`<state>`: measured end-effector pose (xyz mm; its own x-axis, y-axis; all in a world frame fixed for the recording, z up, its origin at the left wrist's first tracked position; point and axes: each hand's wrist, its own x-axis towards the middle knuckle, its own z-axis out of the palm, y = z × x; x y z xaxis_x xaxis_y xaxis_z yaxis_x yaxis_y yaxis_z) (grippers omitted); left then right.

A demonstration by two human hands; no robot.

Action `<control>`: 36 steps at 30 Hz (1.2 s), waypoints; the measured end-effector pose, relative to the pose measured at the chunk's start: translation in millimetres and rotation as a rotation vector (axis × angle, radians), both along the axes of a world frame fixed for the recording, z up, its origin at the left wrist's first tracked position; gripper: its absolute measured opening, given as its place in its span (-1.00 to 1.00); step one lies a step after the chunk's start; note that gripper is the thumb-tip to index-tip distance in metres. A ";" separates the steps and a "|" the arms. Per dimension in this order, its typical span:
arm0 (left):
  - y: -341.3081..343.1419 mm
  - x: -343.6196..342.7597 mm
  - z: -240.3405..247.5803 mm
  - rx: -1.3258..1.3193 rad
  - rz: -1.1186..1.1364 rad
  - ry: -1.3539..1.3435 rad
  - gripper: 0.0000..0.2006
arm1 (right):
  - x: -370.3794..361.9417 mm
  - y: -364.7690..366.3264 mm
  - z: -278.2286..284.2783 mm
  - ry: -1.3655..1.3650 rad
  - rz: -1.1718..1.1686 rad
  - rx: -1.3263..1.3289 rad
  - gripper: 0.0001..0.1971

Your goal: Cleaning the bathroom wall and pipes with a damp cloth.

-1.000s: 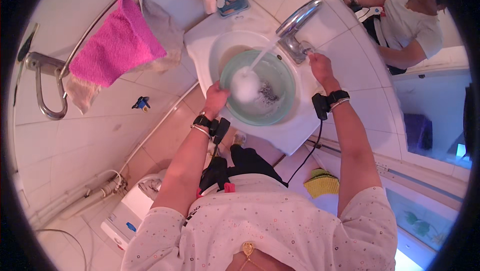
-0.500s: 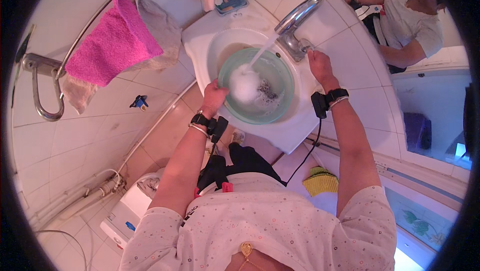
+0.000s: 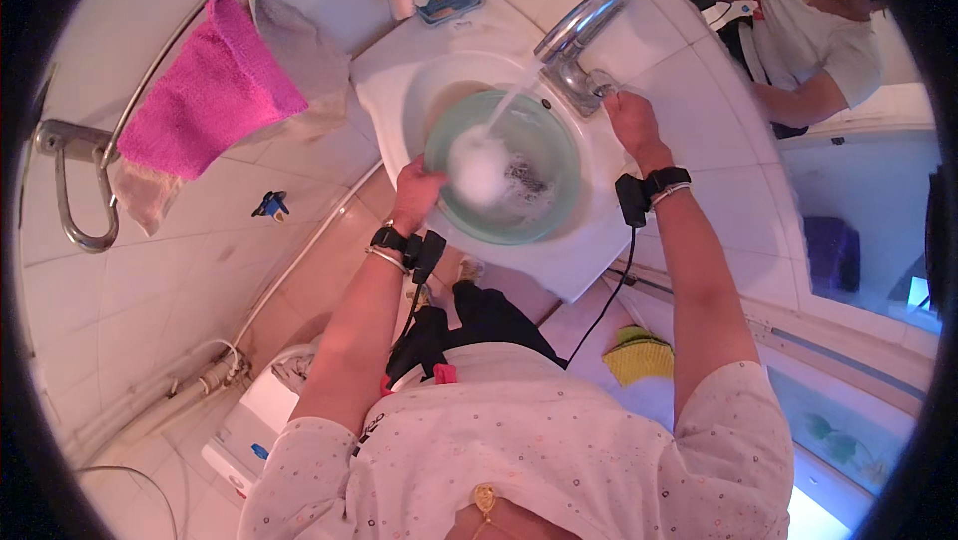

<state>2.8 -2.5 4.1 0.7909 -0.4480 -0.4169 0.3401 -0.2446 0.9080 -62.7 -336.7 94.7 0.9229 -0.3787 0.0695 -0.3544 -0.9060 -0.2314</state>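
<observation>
green basin [image 3: 567, 181] against left fingers [image 3: 430, 181]

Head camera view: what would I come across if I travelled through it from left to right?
Metal wall hook, pink towel, left hand, green basin, right hand, mirror.

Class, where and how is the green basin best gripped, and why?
Probably grip the green basin by its left and right rim, one hand each, coming from the near side. It is round, open-topped and holds foamy water, so opposed grips should help keep it level. The faucet stands at the far right, out of that approach; the left hand is at the left rim.
</observation>
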 end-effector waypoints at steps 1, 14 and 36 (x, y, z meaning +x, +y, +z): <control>-0.7 -0.7 -2.2 -0.045 0.030 0.004 -0.62 | 0.6 0.5 0.1 0.000 -0.001 -0.002 -0.56; -2.9 -2.5 13.4 0.057 0.031 -0.003 -0.59 | -16.7 18.7 -33.7 0.104 -0.150 0.003 -0.60; 8.6 3.7 -46.5 -0.013 -0.002 -0.132 -0.75 | -90.7 68.5 -82.7 0.246 -0.024 1.259 -0.65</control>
<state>6.5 6.1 -42.4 0.8375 -0.4544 -0.3034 0.2170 -0.2331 0.9479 -153.4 -268.2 12.0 0.8526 -0.0753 -0.5170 -0.5224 -0.1041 -0.8463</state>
